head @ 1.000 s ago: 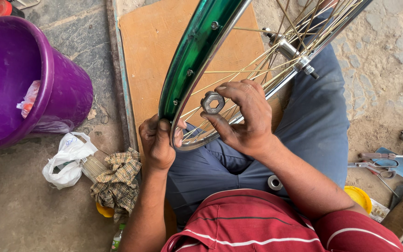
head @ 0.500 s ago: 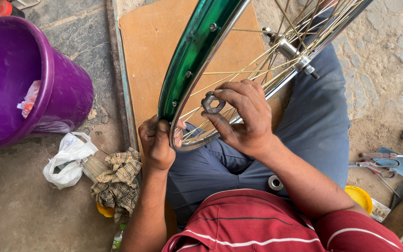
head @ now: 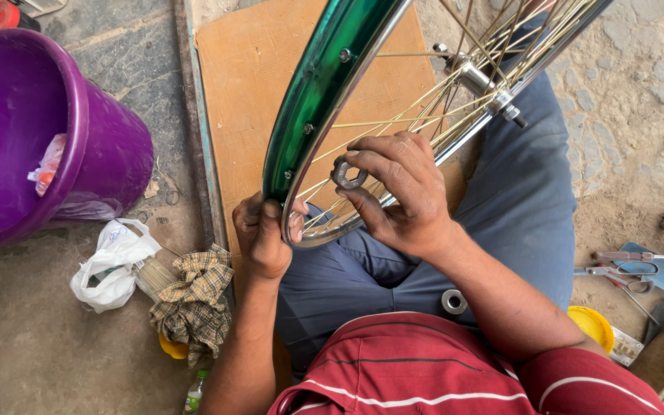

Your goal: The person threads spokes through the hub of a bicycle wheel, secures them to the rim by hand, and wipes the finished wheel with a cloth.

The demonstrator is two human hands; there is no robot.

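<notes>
A green bicycle wheel rim point(head: 320, 92) with thin metal spokes and a silver hub point(head: 479, 83) stands tilted over my lap. My left hand point(head: 261, 234) grips the rim's lower edge, thumb on the inner side. My right hand point(head: 397, 192) reaches among the spokes and pinches a small round metal spoke wrench point(head: 347, 172) near the rim. A small metal ring point(head: 454, 301) lies on my blue trousers.
A purple bucket point(head: 78, 146) stands at the left. A white plastic bag point(head: 113, 261) and a checked rag point(head: 194, 300) lie beside a brown board point(head: 247, 92). Scissors and tools point(head: 628, 273) lie at the right, with a yellow lid point(head: 592, 323) nearby.
My right hand has turned the round wrench slightly on the spoke. The left hand and the rim stay about where they were.
</notes>
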